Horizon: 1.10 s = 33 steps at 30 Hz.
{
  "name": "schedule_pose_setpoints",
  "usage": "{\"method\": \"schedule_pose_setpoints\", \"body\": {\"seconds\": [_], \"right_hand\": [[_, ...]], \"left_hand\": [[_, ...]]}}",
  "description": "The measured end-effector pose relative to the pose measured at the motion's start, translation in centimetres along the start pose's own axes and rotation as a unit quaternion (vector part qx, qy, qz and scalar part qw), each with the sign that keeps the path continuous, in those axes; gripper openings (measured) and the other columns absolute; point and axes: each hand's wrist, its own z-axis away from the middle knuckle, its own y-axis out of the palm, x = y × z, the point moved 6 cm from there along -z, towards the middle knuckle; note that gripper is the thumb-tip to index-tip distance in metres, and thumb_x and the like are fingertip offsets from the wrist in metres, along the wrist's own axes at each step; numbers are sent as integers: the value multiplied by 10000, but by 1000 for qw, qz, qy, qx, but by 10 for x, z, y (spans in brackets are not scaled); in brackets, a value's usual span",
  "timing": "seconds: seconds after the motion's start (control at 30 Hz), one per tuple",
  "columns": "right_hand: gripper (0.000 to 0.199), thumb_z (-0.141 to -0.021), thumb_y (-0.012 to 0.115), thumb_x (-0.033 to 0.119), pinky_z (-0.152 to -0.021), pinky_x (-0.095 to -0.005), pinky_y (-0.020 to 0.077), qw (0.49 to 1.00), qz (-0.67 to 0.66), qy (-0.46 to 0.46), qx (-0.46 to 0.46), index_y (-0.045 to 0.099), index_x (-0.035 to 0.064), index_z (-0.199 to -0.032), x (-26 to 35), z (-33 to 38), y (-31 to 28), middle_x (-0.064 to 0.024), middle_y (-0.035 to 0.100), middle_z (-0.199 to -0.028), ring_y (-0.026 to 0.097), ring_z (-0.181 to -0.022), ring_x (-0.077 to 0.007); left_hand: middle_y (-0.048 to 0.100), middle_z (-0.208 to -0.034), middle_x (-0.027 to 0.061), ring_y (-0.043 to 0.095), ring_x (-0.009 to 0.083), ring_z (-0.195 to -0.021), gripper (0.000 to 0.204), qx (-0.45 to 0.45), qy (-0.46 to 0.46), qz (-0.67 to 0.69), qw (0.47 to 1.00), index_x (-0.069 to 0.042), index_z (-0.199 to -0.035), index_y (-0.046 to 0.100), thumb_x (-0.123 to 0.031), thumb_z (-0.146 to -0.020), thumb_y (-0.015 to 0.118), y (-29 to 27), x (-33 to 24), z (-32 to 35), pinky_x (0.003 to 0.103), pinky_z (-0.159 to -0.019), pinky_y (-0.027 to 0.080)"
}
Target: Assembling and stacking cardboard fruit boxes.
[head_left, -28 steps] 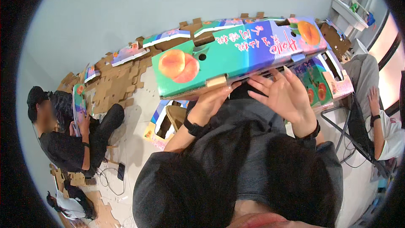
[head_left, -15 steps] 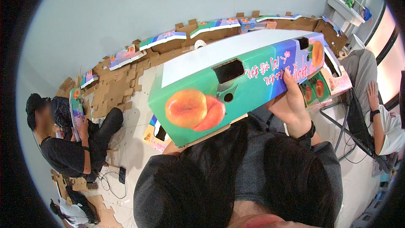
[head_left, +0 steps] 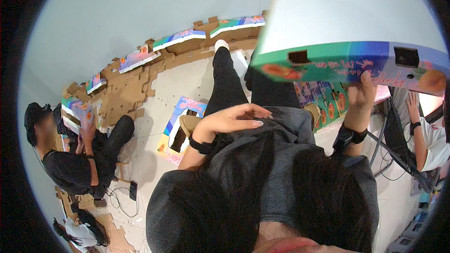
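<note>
A printed cardboard fruit carton [head_left: 349, 16] is raised at the upper right. Its large plain white face points away from me, and its green, blue and purple side carries fruit pictures and two dark cut-out handle holes. My right hand [head_left: 363, 91] grips the lower edge of that side, thumb on the print; the other fingers are hidden behind it. My left hand [head_left: 234, 121] is free of the carton, palm down above my lap, fingers stretched out. Beside my left wrist, a printed carton piece [head_left: 168, 140] with a large cut-out lies low down. More printed cartons [head_left: 323, 105] show beneath the raised one.
Brown cardboard sheets [head_left: 119, 98] and printed carton pieces [head_left: 180, 39] line the wall. On the left, a seated person [head_left: 70, 168] holds a similar carton [head_left: 77, 115]. At the right sits another person [head_left: 429, 145] beside a dark metal-framed chair [head_left: 393, 136]. A phone [head_left: 133, 190] with a cable lies at lower left.
The carton has moved up and right in my right hand, turning more of its white face into sight. My left hand, hidden behind it before, now shows apart from it.
</note>
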Motion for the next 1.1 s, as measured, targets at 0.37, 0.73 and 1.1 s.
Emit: {"method": "schedule_pose_setpoints", "body": {"seconds": [0.37, 0.73, 1.1], "right_hand": [[827, -657, 872, 332, -1062, -485, 366, 540, 786, -301, 3, 547, 335, -1417, 43, -63, -45, -193, 528, -1322, 484, -1231, -383], [807, -654, 869, 376, -1040, -510, 395, 398, 916, -9, 37, 540, 424, -1389, -26, -102, -151, -112, 490, -1414, 481, -1246, -382], [842, -638, 857, 509, -1026, -573, 422, 450, 865, 224, -5, 551, 332, -1402, -74, -135, -214, -87, 560, -1402, 486, -1293, -391]], "left_hand": [[615, -1294, 139, 570, 219, -1227, 367, -161, -25, 58, 985, -3, -1337, 537, -145, -1001, 569, -47, 1, 40, 352, -1061, 421], [613, -1285, 156, 597, 225, -1192, 397, -308, -10, 70, 949, -3, -1308, 525, -269, -1014, 548, -90, -3, 87, 338, -1037, 453], [615, -1267, 164, 598, 225, -1179, 368, -361, -14, 120, 925, -1, -1291, 510, -250, -1021, 536, -102, 8, 95, 346, -1012, 463]]}}
